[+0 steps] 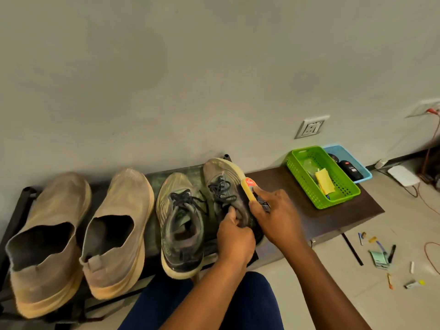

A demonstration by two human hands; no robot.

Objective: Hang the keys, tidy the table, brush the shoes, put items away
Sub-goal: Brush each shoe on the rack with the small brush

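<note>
The laced sneaker being brushed lies between the two hands, tipped up onto its side with its long axis running from the heel at the hands away to the toe near the wall. It is grey-green and dusty, with dark laces and a pale worn sole turned to the right. The left hand grips it at the heel collar, fingers curled over the rim. The right hand is curled round a shoe brush with a yellow back and red label, laid against the shoe's right flank near the midfoot; so the right hand is the one placed to stroke along that axis. Whether the bristles touch the upper is hard to tell.

Just left of the left hand sits the matching sneaker, upright, then two tan slip-ons farther left, all on a low dark shoe rack. Right of the right hand, on the tabletop, stand a green basket and a blue basket. Pens and small items lie scattered on the floor beyond.
</note>
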